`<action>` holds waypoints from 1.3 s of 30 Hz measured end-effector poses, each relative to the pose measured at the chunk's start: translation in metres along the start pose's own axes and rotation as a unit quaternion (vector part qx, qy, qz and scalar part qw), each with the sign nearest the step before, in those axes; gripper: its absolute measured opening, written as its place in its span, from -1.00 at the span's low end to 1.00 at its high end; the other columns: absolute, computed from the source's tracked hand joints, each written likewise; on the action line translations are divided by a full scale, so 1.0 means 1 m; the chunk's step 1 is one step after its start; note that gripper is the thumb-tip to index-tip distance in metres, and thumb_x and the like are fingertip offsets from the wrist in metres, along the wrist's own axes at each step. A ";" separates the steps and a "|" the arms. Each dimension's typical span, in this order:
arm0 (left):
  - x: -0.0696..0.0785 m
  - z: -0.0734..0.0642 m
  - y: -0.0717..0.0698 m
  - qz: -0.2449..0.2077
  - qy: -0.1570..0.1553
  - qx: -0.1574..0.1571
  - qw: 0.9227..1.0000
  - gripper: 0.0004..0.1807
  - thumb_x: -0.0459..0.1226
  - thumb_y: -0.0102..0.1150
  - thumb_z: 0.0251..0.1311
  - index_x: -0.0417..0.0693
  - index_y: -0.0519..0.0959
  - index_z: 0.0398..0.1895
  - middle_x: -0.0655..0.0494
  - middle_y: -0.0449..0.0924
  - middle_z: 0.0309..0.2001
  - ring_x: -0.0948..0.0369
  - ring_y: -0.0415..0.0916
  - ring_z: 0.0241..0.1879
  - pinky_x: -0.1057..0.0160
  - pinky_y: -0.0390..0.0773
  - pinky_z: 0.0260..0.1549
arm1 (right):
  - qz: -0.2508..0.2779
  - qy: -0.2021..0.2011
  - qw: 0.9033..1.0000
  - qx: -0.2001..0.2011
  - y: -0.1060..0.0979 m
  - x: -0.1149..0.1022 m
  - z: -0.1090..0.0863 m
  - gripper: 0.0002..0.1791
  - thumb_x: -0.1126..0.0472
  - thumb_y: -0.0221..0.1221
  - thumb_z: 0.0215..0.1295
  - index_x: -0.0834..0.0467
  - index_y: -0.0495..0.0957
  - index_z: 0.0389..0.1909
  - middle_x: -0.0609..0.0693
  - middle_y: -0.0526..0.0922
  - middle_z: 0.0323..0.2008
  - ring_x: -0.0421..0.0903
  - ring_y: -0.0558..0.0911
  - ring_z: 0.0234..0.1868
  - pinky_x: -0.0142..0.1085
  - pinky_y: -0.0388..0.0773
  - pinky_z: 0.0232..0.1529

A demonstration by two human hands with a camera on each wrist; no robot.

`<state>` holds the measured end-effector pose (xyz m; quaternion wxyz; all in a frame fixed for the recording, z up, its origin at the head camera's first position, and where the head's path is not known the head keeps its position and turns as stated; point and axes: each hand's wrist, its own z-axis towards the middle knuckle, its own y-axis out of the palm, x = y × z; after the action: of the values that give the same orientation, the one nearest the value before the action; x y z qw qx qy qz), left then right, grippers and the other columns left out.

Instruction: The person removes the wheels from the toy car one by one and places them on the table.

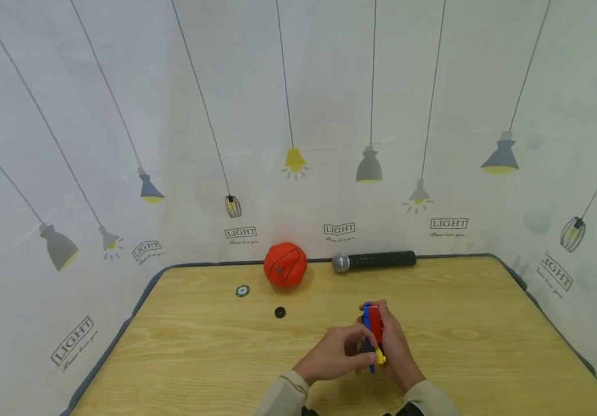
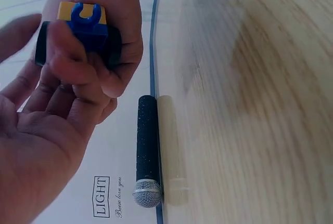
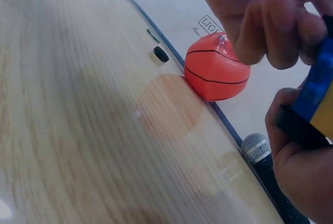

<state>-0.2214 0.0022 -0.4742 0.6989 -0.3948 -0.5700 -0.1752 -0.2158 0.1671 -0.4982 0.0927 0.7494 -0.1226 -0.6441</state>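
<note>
A small toy vehicle of red, blue and yellow blocks [image 1: 375,323], with dark wheels, is held above the table. My right hand [image 1: 398,346] grips its body from the right side. At the near end, the thumb and forefinger of my left hand [image 1: 333,352] close on a dark wheel. The left wrist view shows a blue C-shaped hook [image 2: 86,15] on the toy's end, with left fingertips against the blue part below it. In the right wrist view the toy [image 3: 317,91] is cut off by the frame's edge.
Farther back on the wooden table [image 1: 199,341] sits a red ball [image 1: 285,265] with black lines. Beside it lies a black microphone [image 1: 381,260] with a silver head. A small black ring [image 1: 280,312] and a green-and-white round chip [image 1: 243,291] lie left of my hands. A printed curtain [image 1: 324,190] surrounds the table.
</note>
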 end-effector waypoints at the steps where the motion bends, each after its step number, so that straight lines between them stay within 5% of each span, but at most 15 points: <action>1: 0.000 0.001 0.000 -0.003 -0.003 -0.003 1.000 -0.83 -0.17 0.22 0.36 0.02 0.57 -0.06 0.12 0.56 -0.53 0.40 0.46 -0.61 0.46 0.47 -0.55 | 0.001 -0.001 1.000 0.002 0.001 0.001 0.000 -0.18 -0.44 -0.36 0.46 0.21 0.30 0.22 -0.06 0.54 -0.19 -0.15 0.54 -0.22 -0.31 0.59 -0.19; 7: -0.001 0.002 0.003 -0.023 -0.019 -0.001 1.000 -0.83 -0.18 0.27 0.32 -0.02 0.53 -0.15 0.25 0.50 -0.61 0.39 0.42 -0.71 0.42 0.45 -0.66 | 0.001 0.009 1.000 0.004 0.003 0.001 -0.001 -0.18 -0.47 -0.31 0.44 0.21 0.31 0.17 -0.11 0.53 -0.18 -0.16 0.53 -0.17 -0.30 0.56 -0.12; 16: -0.006 0.005 0.013 -0.007 0.003 0.060 0.998 -0.83 -0.17 0.33 0.26 -0.06 0.64 -0.23 0.28 0.45 -0.54 0.45 0.30 -0.65 0.42 0.36 -0.67 | 0.020 -0.012 0.999 0.024 0.004 0.002 -0.001 -0.27 -0.40 -0.32 0.50 0.18 0.37 0.08 -0.13 0.59 -0.24 -0.20 0.56 -0.21 -0.37 0.60 -0.13; 24: -0.008 0.007 0.019 0.005 0.026 0.093 0.995 -0.84 -0.23 0.38 0.20 -0.13 0.64 -0.33 0.09 0.58 -0.56 0.47 0.35 -0.68 0.43 0.39 -0.72 | -0.037 -0.020 0.998 0.048 0.003 0.004 -0.002 -0.22 -0.40 -0.33 0.50 0.23 0.37 0.13 -0.11 0.60 -0.21 -0.18 0.57 -0.17 -0.37 0.57 -0.09; 30: -0.006 0.008 0.023 0.034 0.021 0.117 0.992 -0.86 -0.26 0.39 0.18 -0.14 0.62 -0.37 0.21 0.52 -0.58 0.51 0.31 -0.67 0.49 0.33 -0.70 | -0.072 -0.019 0.994 0.075 0.001 0.005 0.000 -0.30 -0.33 -0.36 0.56 0.22 0.37 0.11 -0.09 0.54 -0.20 -0.16 0.52 -0.17 -0.36 0.53 -0.12; 34: -0.003 0.005 0.016 0.098 0.015 0.150 0.984 -0.87 -0.30 0.36 0.20 -0.09 0.59 -0.42 0.28 0.48 -0.59 0.52 0.24 -0.66 0.50 0.27 -0.68 | -0.118 -0.006 0.987 0.108 -0.007 0.006 0.001 -0.30 -0.31 -0.41 0.57 0.21 0.32 0.16 -0.06 0.46 -0.19 -0.18 0.44 -0.24 -0.36 0.47 -0.25; 39: -0.009 -0.004 -0.011 0.044 -0.028 0.146 0.988 -0.90 -0.22 0.28 0.31 -0.06 0.64 -0.27 0.07 0.57 -0.58 0.38 0.41 -0.63 0.43 0.41 -0.63 | -0.042 0.043 0.993 0.104 -0.018 0.000 0.003 -0.16 -0.47 -0.46 0.45 0.18 0.29 0.18 -0.09 0.48 -0.18 -0.18 0.41 -0.33 -0.35 0.43 -0.32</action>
<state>-0.2292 -0.0090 -0.4793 0.7398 -0.3175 -0.5913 -0.0479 -0.2175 0.1842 -0.5044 -0.0080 0.7863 -0.1531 -0.5986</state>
